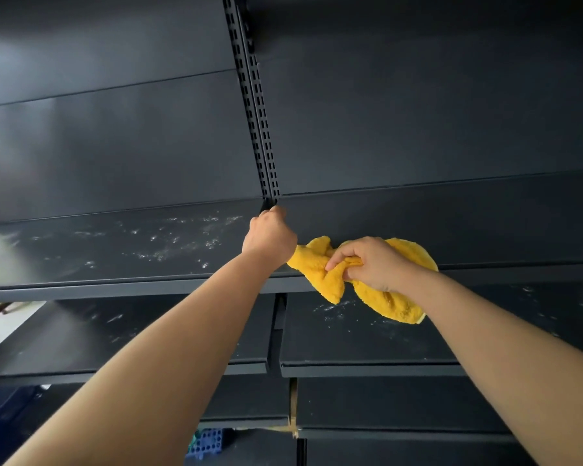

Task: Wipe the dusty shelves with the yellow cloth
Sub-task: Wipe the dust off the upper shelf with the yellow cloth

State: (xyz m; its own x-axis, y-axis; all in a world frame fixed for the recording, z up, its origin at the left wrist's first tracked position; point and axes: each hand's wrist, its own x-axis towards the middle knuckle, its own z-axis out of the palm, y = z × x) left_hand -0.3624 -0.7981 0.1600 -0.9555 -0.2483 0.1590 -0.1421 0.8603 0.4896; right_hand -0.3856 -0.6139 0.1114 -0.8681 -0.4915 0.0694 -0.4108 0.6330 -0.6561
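**Findings**
- R hand (374,264): fingers closed round the bunched yellow terry cloth (401,304). It is held at the front lip of the dark metal upper shelf (81,287), at 3 o'clock of the L hand (270,235). Loose ends hang over the lower dark shelf (350,344).
- L hand: fingers curled at the foot of the slotted black upright (253,112), back of hand to camera. Whether they grip it, cannot tell.

**Risks, as judged**
1. Cloth is wadded, so contact face is small. Likely to smear the white dust (155,245) at 9 o'clock of the L hand, not lift it.
2. Wiping the upper shelf may drop dust onto the lower dark shelf.
3. Hanging ends may snag in the upright's slots.
4. Both arms at long reach. Weight leaned on the L hand could cost balance.
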